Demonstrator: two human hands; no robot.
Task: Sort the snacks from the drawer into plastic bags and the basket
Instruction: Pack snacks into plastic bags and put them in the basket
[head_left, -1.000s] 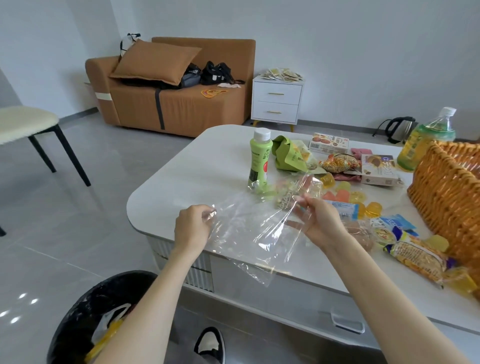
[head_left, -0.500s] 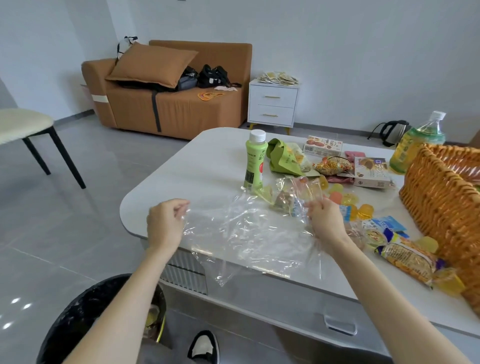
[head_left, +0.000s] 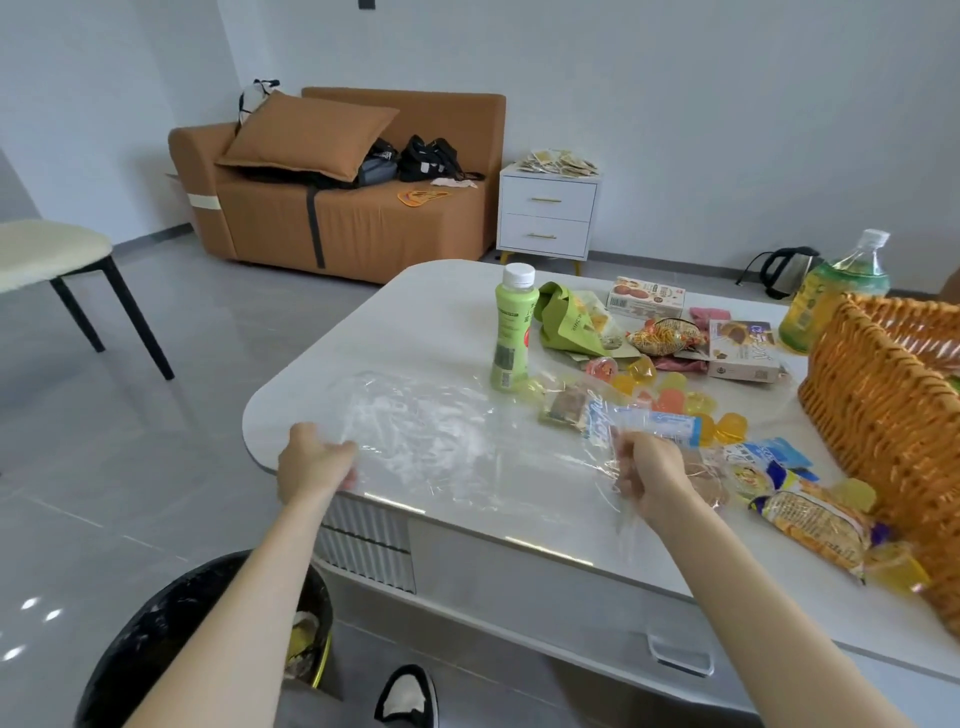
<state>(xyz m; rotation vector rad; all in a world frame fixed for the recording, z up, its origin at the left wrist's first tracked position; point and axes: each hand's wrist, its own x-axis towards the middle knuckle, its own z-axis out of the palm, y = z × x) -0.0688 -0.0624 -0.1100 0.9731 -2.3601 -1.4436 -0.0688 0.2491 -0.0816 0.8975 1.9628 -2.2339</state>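
Observation:
A clear plastic bag (head_left: 441, 441) lies stretched flat on the white table (head_left: 415, 306) near its front edge. My left hand (head_left: 311, 462) pinches the bag's left edge. My right hand (head_left: 649, 473) grips its right edge, fingers curled. Beyond the bag lie snacks: jelly cups (head_left: 675, 395), a blue wafer pack (head_left: 649, 423), a noodle pack (head_left: 815, 525), two biscuit boxes (head_left: 743, 348) and a green bag (head_left: 566, 322). A green drink bottle (head_left: 511, 332) stands upright behind the bag. The woven basket (head_left: 883, 415) sits at the table's right.
A large yellow-green bottle (head_left: 831, 291) stands behind the basket. A black bin (head_left: 171, 654) sits on the floor below my left arm. A drawer handle (head_left: 680, 657) shows under the table top. A chair (head_left: 62, 270), a sofa (head_left: 353, 182) and a white nightstand (head_left: 545, 213) stand further off.
My hands have moved apart and down, spreading the bag from held up in the air to flat on the table.

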